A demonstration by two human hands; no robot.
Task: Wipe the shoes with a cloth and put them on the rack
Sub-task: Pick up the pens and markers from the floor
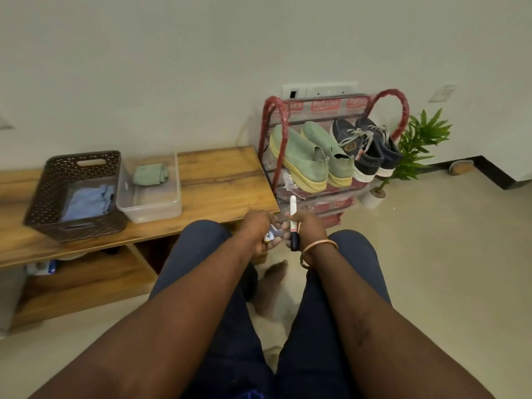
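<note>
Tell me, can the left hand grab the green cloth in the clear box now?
Probably not yet: the left hand is holding a small thing and would have to put it down. Otherwise the way looks free, since the green cloth lies uncovered in the open clear box.

Navy trousers (354, 254); copper-coloured bangle (319, 247) on right wrist; forearms (184, 306) bare; foot (275, 279) bare.

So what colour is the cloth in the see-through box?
The cloth is pale green, best seen in the head view.
</note>
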